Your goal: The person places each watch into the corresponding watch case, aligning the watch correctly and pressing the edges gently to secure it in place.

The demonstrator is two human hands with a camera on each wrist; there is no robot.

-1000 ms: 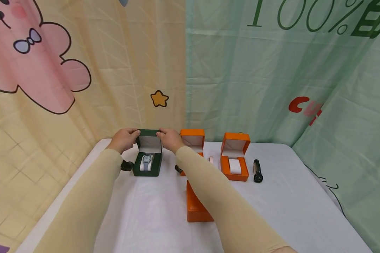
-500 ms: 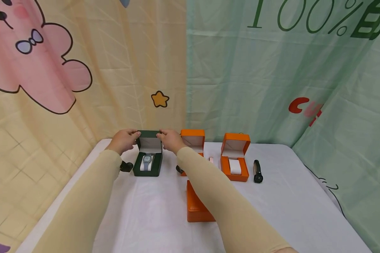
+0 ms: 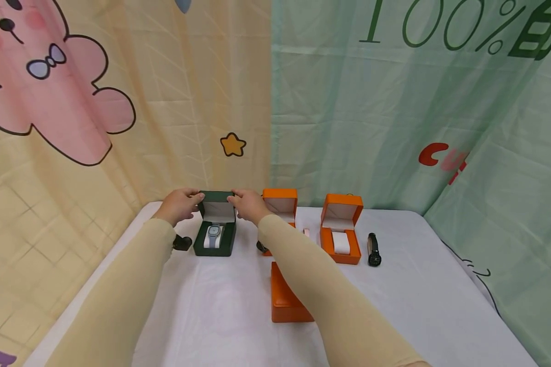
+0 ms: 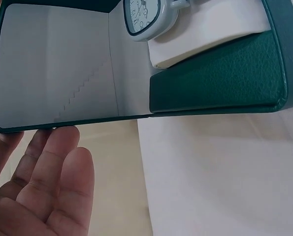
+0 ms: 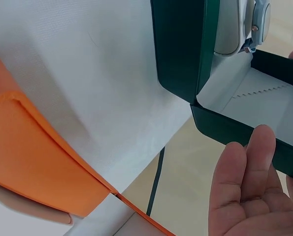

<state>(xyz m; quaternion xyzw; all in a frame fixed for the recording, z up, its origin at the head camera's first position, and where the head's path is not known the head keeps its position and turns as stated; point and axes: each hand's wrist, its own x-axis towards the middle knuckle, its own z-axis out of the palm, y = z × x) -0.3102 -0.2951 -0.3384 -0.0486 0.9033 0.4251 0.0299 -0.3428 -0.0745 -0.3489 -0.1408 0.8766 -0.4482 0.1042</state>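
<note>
Near the desk's (image 3: pixel 395 306) far left corner stands a green box (image 3: pixel 214 245), its lid (image 3: pixel 217 202) upright; the left hand (image 3: pixel 180 204) and right hand (image 3: pixel 249 204) touch the lid's two upper corners, fingers mostly straight, not clamped. Uneven pressure could probably slam the lid or skid the light box toward the far edge. Inside, a pale watch (image 3: pixel 213 234) sits on a white cushion. Rightward, an open orange box (image 3: pixel 280 204) is mostly hidden by the right arm, a closed orange box (image 3: pixel 286 300) lies nearer, another open box (image 3: pixel 341 229) holds only a cushion, and a black watch (image 3: pixel 373 250) lies loose.
</note>
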